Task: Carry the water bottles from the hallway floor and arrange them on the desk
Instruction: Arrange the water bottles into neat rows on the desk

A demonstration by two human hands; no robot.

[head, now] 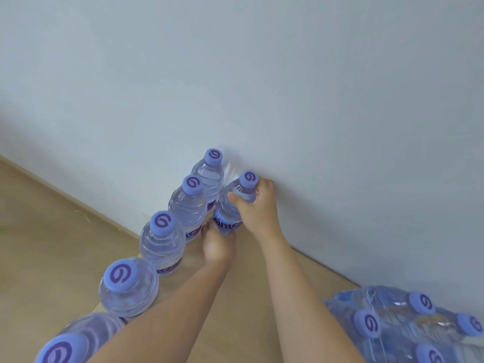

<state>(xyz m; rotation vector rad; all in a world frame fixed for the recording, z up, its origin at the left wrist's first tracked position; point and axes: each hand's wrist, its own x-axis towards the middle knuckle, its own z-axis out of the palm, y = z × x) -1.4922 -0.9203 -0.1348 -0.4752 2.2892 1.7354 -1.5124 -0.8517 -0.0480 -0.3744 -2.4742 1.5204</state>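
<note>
**Second row begins on the desk**

At near right sat a shrink-wrapped pack (408,326), five caps showing (more may be hidden). Five bottles lined the desk (65,231) from near left to far. Beyond, the left hand (217,247) cupped the sixth bottle (233,203) low; the right hand (258,208) gripped its shoulder. It wanted setting down upright, snug beside its neighbour.

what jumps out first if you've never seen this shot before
First, the row of upright bottles with purple caps running from the lower left toward the pale wall. At its far end both hands meet on one bottle: the right hand grips its shoulder, the left hand is at its base. A plastic-wrapped pack of bottles sits at lower right.
</note>
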